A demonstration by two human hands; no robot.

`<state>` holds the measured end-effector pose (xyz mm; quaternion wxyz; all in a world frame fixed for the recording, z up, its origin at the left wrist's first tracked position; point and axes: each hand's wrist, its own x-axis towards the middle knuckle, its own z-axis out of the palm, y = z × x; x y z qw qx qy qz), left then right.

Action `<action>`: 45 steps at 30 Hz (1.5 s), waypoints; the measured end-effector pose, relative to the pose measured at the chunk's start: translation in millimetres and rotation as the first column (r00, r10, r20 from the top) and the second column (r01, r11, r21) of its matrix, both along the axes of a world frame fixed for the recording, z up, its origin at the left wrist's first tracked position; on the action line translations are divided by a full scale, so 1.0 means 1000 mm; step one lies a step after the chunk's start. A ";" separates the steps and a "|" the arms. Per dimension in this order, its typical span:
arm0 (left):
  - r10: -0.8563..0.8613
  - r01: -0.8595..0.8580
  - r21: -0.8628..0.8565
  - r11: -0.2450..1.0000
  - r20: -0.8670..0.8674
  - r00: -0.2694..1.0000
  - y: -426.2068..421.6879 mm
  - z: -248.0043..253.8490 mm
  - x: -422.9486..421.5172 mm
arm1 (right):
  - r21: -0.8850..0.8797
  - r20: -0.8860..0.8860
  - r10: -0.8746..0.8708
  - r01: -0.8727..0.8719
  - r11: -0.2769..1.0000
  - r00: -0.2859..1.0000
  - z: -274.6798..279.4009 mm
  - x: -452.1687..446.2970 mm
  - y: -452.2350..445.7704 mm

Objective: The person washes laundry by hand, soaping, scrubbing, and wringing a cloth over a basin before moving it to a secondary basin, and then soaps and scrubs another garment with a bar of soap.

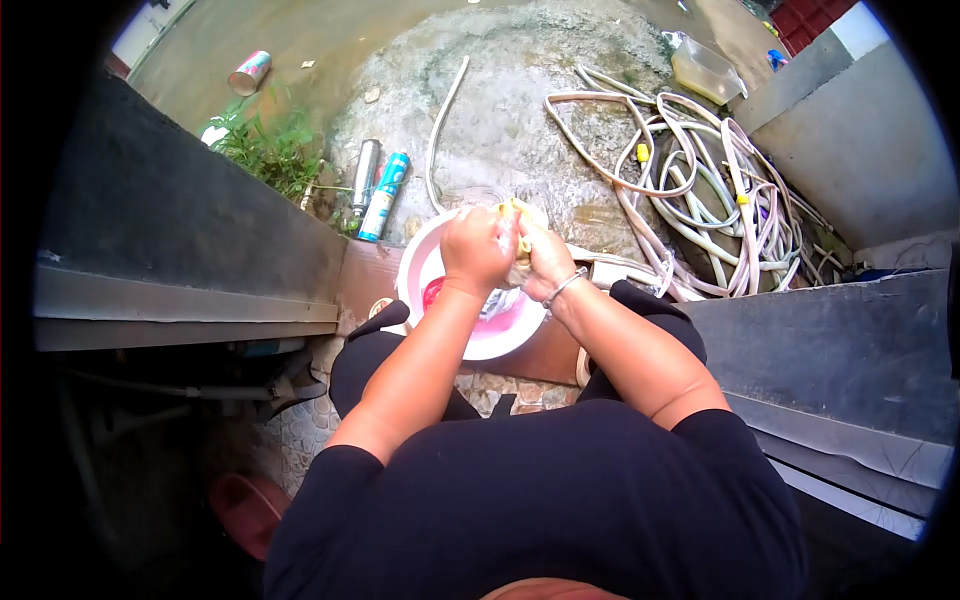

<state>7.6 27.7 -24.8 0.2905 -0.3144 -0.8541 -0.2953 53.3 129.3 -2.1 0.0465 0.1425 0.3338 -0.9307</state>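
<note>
Over a round white basin [412, 262] I hold a bunched yellowish cloth [523, 212] between both fists. My left hand [474, 246] is closed round one side of it, knuckles up. From the other side, my right hand [545, 258] grips the cloth, with a bracelet [566, 284] on that wrist. The two hands are close together, and whitish suds seem to cling to the fingers. Inside the basin lie something red [432, 292] and a grey-white cloth [499, 302] in pinkish liquid. My forearms hide part of the basin.
A blue spray can [384, 197] and a silver can [366, 177] lie beyond the basin on the left. Tangled hoses [690, 190] spread on the right. Dark walls [190, 190] stand on both sides. A clear plastic tub [706, 72] sits at the far right.
</note>
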 end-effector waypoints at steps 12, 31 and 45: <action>-0.036 0.027 0.059 0.998 0.149 0.988 -0.008 -0.003 -0.001 | -0.013 0.127 0.057 -0.055 0.998 0.990 -0.007 0.006 -0.004; -0.254 0.202 0.155 0.967 0.586 0.769 -0.019 0.027 -0.002 | 0.438 -0.006 0.414 -0.370 0.819 0.910 -0.006 -0.001 0.028; -0.344 0.338 0.113 0.934 0.038 0.938 0.011 0.025 0.023 | -0.435 -0.052 0.116 -0.127 0.892 0.992 -0.061 0.002 0.015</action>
